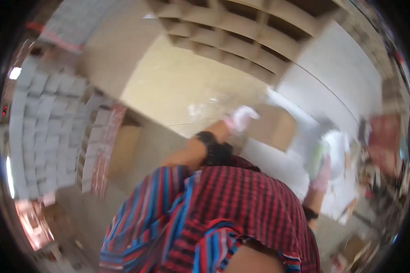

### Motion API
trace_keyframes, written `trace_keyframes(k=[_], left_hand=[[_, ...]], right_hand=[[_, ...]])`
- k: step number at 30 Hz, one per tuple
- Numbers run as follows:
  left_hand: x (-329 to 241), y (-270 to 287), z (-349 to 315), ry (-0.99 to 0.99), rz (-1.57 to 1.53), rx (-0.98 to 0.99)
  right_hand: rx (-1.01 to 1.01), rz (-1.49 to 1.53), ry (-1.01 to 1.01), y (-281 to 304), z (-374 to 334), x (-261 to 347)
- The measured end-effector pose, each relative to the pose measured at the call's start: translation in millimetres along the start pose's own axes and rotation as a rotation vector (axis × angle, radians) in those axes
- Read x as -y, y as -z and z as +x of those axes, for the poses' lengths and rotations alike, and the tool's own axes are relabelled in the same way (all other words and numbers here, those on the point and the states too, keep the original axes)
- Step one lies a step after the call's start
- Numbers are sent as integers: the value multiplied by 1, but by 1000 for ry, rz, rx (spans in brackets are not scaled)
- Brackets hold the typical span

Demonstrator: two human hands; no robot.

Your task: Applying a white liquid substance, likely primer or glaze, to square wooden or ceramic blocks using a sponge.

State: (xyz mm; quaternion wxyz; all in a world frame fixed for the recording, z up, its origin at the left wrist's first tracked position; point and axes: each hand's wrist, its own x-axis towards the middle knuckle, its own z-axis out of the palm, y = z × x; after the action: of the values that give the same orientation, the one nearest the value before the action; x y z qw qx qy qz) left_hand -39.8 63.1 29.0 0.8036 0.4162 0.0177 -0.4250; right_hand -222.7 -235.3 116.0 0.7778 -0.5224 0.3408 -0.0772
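Note:
My left hand [238, 122] reaches over the table beside a brown cardboard box [275, 128], with a white patch at its fingers that could be a glove or a held item. Motion smears those fingers. Farther right, my right hand [321, 176] is at a pale green thing [319, 157] with a rounded white thing [336, 144] right behind it. Blur hides what kinds they are and whether the fingers are closed. Clear, crumpled plastic-like material [205, 109] lies just left of my left hand.
A pale yellow board [168, 82] and a white surface [278, 159] form the worktop. Beyond stands a tan pigeonhole shelf [223, 38]. Stacked white boxes [50, 127] fill the left side, near an open carton [125, 145]. A dark red box [383, 141] stands right among clutter.

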Motion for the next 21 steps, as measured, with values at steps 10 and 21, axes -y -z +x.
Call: trace_keyframes(k=[10,21], left_hand=[[10,-16,29,81,-67,-286],[27,19,44,150,-223,-208]], right_hand=[[79,-680,264,-106,0,11],[427,-1740,754,-185,6,-1]])
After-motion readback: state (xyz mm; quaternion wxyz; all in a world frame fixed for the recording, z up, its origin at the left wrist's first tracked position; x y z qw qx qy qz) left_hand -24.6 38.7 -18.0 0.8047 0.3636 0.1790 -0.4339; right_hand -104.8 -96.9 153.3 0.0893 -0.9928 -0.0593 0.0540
